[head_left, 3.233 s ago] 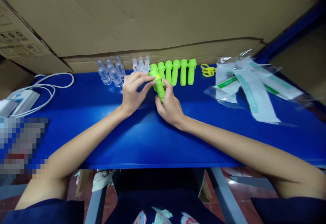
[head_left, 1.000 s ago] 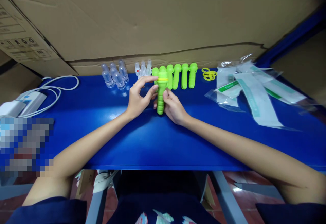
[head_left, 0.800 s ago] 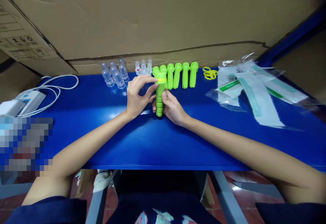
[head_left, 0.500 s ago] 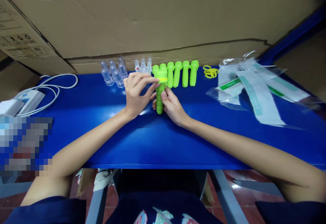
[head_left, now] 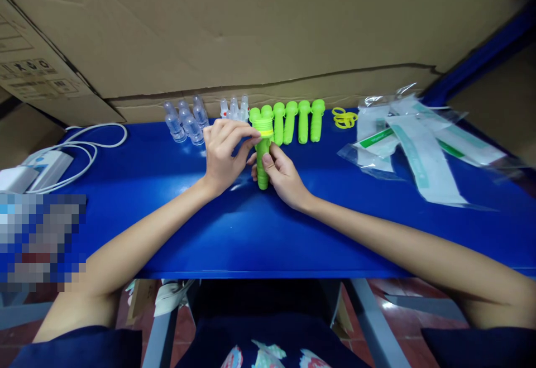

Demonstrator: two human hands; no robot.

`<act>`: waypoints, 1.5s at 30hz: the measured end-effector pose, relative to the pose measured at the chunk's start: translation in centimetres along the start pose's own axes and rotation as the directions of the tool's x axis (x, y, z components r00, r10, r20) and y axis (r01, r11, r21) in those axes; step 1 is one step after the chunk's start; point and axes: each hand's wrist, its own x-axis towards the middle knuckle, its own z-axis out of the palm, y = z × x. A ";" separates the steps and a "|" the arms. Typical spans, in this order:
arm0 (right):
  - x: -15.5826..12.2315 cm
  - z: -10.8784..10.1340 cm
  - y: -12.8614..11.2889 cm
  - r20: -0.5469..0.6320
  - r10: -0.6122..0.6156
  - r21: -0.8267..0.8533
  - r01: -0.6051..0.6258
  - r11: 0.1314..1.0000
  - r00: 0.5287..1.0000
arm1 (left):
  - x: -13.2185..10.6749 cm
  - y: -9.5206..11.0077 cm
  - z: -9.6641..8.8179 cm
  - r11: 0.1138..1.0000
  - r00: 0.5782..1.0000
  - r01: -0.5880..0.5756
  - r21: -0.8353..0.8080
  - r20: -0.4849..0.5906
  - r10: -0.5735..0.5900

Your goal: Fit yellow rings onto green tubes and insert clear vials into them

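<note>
Green tube (head_left: 263, 175) is between both hands over the middle of the blue table (head_left: 268, 239), wide threaded end away from the person, narrow end toward them. Can't tell if its lower end touches the table.

Right hand (head_left: 287, 177) has it by the body — thumb on the near face, fingers wrapped behind, tips showing on the far left side. Left hand (head_left: 226, 147) has thumb and index pinched on the left edge of the yellow ring (head_left: 267, 133), which sits around the tube below the threads.

Row of other green tubes (head_left: 304, 123) along the back, two partly hidden behind the held one. Left of them: small clear caps (head_left: 233, 106), then bigger clear tubes (head_left: 193, 130). Loose yellow rings (head_left: 345, 120) right of the row, then overlapping packets (head_left: 419, 161). Far left: white cable (head_left: 119, 128).
</note>
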 end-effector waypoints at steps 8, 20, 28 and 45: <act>0.3 -0.2 0.3 -0.025 0.008 0.002 -0.008 1.000 1.000 | 0.0 -0.4 0.1 0.995 0.995 -0.089 -0.044 -0.055 0.086; 0.2 -0.2 0.2 -0.031 0.002 -0.069 -0.004 0.998 1.000 | -0.1 -0.3 0.3 0.984 1.000 -0.014 -0.175 -0.014 0.012; 0.3 -0.1 -0.4 -0.015 -0.054 -0.092 0.052 0.994 0.998 | -0.6 -0.9 1.6 0.678 0.911 0.411 -0.609 0.265 -0.314; 0.0 0.7 -1.9 0.021 0.247 0.266 -0.244 0.933 0.969 | 0.7 0.4 0.1 0.585 0.887 0.459 -0.669 0.384 -0.256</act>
